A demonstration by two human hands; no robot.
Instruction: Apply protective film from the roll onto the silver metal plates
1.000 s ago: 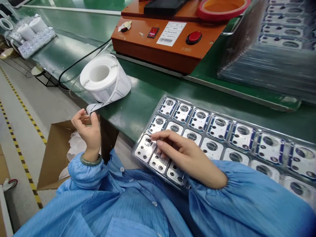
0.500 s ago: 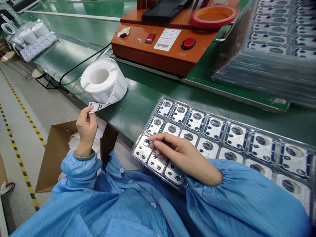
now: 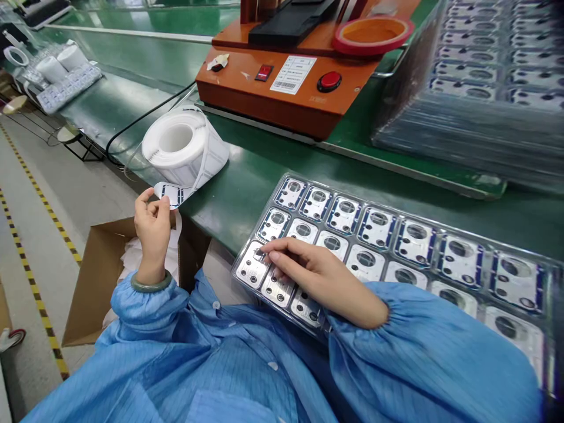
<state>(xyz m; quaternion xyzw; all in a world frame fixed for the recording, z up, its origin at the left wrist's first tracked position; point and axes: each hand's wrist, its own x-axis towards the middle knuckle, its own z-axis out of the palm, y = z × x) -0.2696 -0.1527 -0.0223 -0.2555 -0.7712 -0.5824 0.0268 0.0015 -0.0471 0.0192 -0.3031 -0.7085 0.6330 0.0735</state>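
At the edge of a green workbench [image 3: 247, 176], seen from the wearer's head, a person's left hand [image 3: 152, 232] pinches a label strip [image 3: 178, 195] between thumb and fingers, above an open cardboard box [image 3: 94, 282]. White and printed with dark blue lines, the strip curls off a thick label roll [image 3: 191, 164] that sits on the bench with its hollow core facing up. The right hand [image 3: 317, 270], thumb and forefinger nearly meeting, is poised over the near-left plate [image 3: 251, 267] of a clear tray [image 3: 487, 267] of silvery, round-windowed pieces; whether it grips anything cannot be told. Behind stands an orange machine [image 3: 264, 100] with a red button [image 3: 329, 81]. A second earlier, the left fingers were spread wider; half a second ago they held the strip's very tip, and the thumb now lies further onto the label. The right hand remains over the same plate.
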